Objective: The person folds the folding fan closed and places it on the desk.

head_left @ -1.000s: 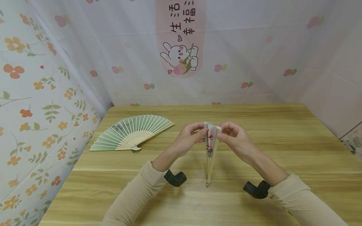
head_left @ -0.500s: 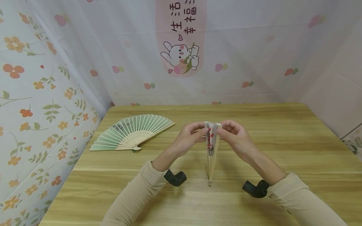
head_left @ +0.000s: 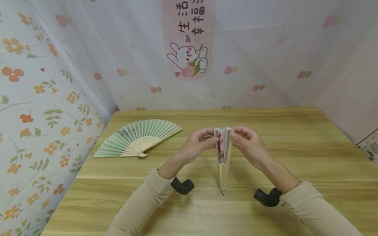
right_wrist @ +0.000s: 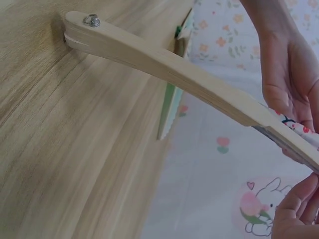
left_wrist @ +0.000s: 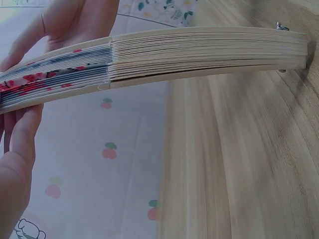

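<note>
A folding fan (head_left: 223,167) with pale wooden ribs and a white leaf painted with red blossoms stands nearly upright, mostly folded, its pivot end down at the tabletop. My left hand (head_left: 196,145) pinches the leaf's upper left edge between thumb and fingers. On the opposite edge, my right hand (head_left: 250,143) pinches the outer rib near the top. In the left wrist view the stacked ribs (left_wrist: 199,55) lie close together, fanning slightly toward the leaf. A metal rivet with a small ring (right_wrist: 92,21) shows at the pivot in the right wrist view.
A green folding fan (head_left: 141,137), spread wide, lies at the table's back left. The wooden table (head_left: 280,157) meets a white printed curtain (head_left: 260,49) behind, and a floral curtain (head_left: 50,124) hangs on the left. Black wrist mounts (head_left: 182,186) stick out below both forearms.
The white fan has spread a little wider at the top, showing more of the red blossoms. Its pivot end has shifted slightly right, and the right hand has moved slightly outward.
</note>
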The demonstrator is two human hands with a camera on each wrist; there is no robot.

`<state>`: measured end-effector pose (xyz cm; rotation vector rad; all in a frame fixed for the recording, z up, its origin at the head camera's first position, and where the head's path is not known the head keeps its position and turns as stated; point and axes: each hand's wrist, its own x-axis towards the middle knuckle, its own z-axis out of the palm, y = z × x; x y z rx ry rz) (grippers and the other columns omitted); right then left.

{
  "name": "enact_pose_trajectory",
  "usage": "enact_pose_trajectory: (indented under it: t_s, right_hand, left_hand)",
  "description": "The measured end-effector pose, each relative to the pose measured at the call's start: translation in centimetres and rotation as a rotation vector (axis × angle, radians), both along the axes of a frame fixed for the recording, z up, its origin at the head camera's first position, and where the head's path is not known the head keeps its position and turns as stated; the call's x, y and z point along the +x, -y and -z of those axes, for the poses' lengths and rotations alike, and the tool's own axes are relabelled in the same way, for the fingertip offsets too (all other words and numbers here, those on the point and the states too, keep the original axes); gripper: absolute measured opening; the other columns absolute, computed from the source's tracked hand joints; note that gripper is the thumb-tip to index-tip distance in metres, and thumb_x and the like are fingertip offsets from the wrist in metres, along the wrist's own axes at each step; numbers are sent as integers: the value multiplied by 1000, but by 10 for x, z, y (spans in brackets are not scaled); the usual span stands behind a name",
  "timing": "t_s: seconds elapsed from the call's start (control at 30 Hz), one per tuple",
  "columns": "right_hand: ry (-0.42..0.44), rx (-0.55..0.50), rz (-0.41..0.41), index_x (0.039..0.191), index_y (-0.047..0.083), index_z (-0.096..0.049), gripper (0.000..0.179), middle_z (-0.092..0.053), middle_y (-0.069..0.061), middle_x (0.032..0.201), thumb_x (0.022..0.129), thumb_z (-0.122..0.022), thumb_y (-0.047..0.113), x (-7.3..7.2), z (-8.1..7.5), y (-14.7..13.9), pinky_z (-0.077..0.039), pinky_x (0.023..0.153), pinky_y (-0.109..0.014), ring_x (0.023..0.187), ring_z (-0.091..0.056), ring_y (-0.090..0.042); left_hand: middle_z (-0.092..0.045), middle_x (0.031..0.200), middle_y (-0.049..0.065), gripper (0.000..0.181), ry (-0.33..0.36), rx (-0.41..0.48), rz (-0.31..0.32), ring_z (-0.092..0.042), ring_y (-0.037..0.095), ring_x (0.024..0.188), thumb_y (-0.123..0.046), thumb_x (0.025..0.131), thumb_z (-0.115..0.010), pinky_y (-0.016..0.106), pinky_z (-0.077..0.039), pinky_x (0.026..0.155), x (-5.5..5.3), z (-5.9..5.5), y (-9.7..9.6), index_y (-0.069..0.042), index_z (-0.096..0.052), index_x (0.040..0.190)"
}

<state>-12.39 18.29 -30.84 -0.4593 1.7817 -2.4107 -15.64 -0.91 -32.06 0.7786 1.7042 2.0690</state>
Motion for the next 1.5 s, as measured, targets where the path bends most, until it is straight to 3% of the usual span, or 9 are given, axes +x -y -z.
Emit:
enact_pose_trajectory:
  t_s: [0.37, 0.6, 1.03, 1.27, 1.5]
  right_hand:
    - [-52, -18, -108, 95, 13, -61, 18, -59, 3, 89, 91, -47, 3, -2, 1, -2, -47, 73, -21, 81, -54, -9]
    - [-35, -9, -167, 103, 11, -57, 18, -56, 1, 93, 92, -46, 3, -3, 1, -3, -47, 76, -21, 85, -53, -10]
    - [-73, -20, -258, 100, 10, -58, 17, -57, 1, 92, 91, -47, 2, -2, 0, -3, -46, 77, -22, 85, -53, -10]
    - [-88, 18, -230, 102, 11, -56, 16, -57, 1, 97, 90, -48, 2, -1, 0, -1, -46, 79, -23, 88, -54, -10]
    - [-115, 28, -192, 99, 11, -56, 17, -57, 2, 92, 90, -47, -1, -1, 0, 0, -46, 76, -21, 85, -53, -9]
  left_hand:
    - [-54, 97, 8, 25, -4, 7, -28, -57, 11, 84, 3, 88, -49, 35, -49, 83, 1, -2, -1, 14, -48, 111]
    - [-54, 98, 9, 24, -20, -9, -17, -58, 12, 84, 2, 89, -49, 36, -49, 82, 1, -2, 0, 13, -49, 110]
    - [-55, 99, 10, 25, -30, -30, -1, -56, 10, 85, 0, 91, -45, 35, -49, 82, 2, -2, 0, 13, -46, 113]
    - [-54, 102, 15, 25, -30, -38, -15, -56, 9, 85, 0, 91, -45, 34, -49, 82, 2, -2, -1, 12, -46, 113]
    - [-55, 95, 4, 25, -22, -24, -6, -57, 10, 83, 1, 90, -47, 34, -49, 82, 2, -3, -1, 12, -47, 112]
